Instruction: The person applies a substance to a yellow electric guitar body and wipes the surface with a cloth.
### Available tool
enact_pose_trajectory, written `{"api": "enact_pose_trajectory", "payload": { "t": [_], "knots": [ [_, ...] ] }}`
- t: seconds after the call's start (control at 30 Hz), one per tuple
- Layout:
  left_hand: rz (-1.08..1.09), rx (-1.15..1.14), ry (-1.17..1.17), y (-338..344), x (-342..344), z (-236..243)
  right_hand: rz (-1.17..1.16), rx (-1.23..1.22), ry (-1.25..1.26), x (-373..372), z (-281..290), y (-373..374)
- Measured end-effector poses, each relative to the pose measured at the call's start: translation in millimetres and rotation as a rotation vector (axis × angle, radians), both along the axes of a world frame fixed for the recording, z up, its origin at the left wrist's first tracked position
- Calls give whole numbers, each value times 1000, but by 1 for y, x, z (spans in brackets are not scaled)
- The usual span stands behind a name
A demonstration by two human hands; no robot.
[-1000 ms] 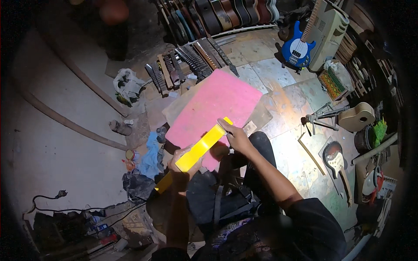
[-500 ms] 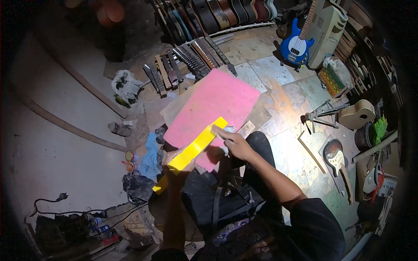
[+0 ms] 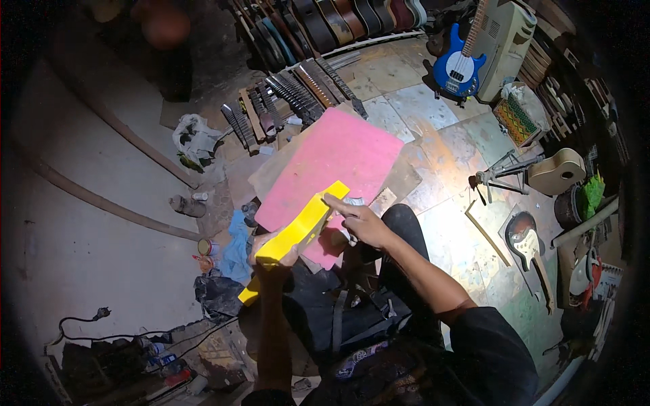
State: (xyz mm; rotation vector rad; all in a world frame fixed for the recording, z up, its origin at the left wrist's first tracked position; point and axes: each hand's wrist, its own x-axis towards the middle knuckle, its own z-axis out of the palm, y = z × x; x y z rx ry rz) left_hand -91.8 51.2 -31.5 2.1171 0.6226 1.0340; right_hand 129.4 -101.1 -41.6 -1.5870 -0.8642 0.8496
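Note:
A long glossy yellow piece [image 3: 303, 223], partly hidden by my arm, slants over my dark-clothed lap. My left hand [image 3: 271, 265] is closed around its lower left part. My right hand [image 3: 362, 227] is at its upper right part, index finger stretched onto the yellow surface, the other fingers curled; what they hold, if anything, is hidden. Just beyond that hand is a small pale scrap [image 3: 354, 201]. Under and beyond the piece lies a pink sheet [image 3: 338, 149] on a larger tan board [image 3: 406, 172].
Several guitar necks [image 3: 298, 91] lie beyond the board, before racked guitar bodies [image 3: 338, 20]. A blue bass [image 3: 453, 68] stands back right. An acoustic guitar [image 3: 555, 176], metal stand [image 3: 501, 176] and electric guitar [image 3: 528, 243] are rightward. Blue cloth [image 3: 237, 250] and cans [image 3: 206, 247] lie left.
The yellow piece has shifted slightly down and left with my left hand. My right hand has moved from gripping its end to resting an extended index finger on its surface.

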Motion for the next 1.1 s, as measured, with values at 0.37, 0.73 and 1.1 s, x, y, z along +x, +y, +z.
{"api": "enact_pose_trajectory", "payload": {
  "t": [0.37, 0.73, 1.1],
  "knots": [
    [57, -90, -6, -2, -4, -6, -13, -183, 157, 24, -16, 18],
    [-16, -80, 11, -3, 15, 8, -7, 26, -256, 34, -52, 15],
    [58, -1, 33, -9, 9, 14, -41, 19, -720, -15, 28, 0]
  ]
}}
